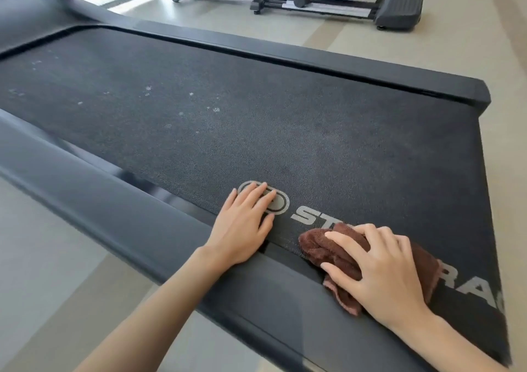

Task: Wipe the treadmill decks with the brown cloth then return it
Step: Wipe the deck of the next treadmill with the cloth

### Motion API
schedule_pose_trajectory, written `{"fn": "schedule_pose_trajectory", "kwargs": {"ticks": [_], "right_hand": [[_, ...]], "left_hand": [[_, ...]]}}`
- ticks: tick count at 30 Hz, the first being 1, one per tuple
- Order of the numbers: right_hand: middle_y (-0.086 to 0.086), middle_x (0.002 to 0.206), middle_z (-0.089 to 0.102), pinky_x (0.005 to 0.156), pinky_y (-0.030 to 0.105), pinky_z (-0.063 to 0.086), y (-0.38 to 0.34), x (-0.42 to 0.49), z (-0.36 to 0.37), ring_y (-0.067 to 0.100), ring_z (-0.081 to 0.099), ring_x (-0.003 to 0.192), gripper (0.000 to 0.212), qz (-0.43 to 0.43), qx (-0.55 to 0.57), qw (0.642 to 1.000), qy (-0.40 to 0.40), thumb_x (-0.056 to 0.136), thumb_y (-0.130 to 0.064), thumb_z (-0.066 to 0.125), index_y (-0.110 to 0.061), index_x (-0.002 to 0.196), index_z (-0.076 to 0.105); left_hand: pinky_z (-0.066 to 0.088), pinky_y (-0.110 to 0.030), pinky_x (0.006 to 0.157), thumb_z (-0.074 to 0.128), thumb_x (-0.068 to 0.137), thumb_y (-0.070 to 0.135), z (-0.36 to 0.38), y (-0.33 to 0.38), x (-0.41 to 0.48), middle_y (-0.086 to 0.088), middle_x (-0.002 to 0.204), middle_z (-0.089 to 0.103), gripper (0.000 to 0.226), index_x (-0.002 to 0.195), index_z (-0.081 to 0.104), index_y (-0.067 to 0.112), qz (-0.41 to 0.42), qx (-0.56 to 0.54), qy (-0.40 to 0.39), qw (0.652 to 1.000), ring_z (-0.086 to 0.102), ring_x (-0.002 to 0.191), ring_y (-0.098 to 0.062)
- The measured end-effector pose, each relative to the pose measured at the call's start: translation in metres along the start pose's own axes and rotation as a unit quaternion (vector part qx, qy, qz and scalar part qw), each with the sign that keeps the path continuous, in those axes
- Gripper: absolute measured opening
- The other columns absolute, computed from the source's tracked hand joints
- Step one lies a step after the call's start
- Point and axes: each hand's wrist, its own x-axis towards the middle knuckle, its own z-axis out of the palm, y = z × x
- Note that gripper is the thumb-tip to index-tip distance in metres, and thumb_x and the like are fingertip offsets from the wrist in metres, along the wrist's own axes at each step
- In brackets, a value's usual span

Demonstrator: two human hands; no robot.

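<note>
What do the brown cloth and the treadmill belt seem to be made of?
The brown cloth looks like terry or microfibre: fuzzy pile, soft folds. The treadmill belt seems rubber-like, matte black, with fine grainy texture and pale scuffs.

The left hand (242, 223), at lower centre of the frame, lies palm down with its fingers straight and close together. The right hand (382, 266), at lower right, spreads bent fingers over a bunched brown terry cloth (322, 247), apparently gripping it.
</note>
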Motion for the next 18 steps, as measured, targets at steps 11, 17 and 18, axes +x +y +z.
{"fn": "schedule_pose_trajectory", "kwargs": {"ticks": [11, 17, 18], "right_hand": [[0.000, 0.102, 0.057, 0.080, 0.040, 0.034, 0.004, 0.155, 0.062, 0.026, 0.051, 0.096, 0.039, 0.108, -0.017, 0.994, 0.026, 0.080, -0.063, 0.051, -0.037, 0.106, 0.064], [0.006, 0.121, 0.053, 0.091, 0.046, 0.032, 0.034, 0.259, 0.094, 0.029, 0.044, 0.114, 0.045, 0.202, -0.059, 0.977, -0.020, 0.086, -0.063, 0.045, -0.036, 0.122, 0.055], [0.007, 0.122, 0.053, 0.091, 0.046, 0.032, 0.033, 0.263, 0.095, 0.029, 0.043, 0.115, 0.046, 0.223, -0.062, 0.973, -0.021, 0.086, -0.063, 0.045, -0.036, 0.122, 0.054]], "left_hand": [[-0.001, -0.039, 0.118, 0.024, 0.095, 0.046, -0.002, -0.054, 0.052, 0.009, 0.156, 0.017, 0.053, 0.146, 0.024, 0.033, 0.014, 0.004, -0.018, 1.000, 0.005, 0.145, -0.012], [-0.005, -0.037, 0.118, 0.007, 0.089, 0.055, -0.002, -0.064, 0.061, 0.010, 0.157, 0.008, 0.063, 0.148, 0.015, 0.033, 0.064, 0.015, -0.032, 0.997, -0.002, 0.145, -0.012], [-0.005, -0.036, 0.118, 0.011, 0.093, 0.054, -0.005, -0.071, 0.065, 0.012, 0.157, 0.006, 0.059, 0.148, 0.013, 0.034, 0.088, 0.020, -0.037, 0.995, -0.004, 0.144, -0.011]]}}
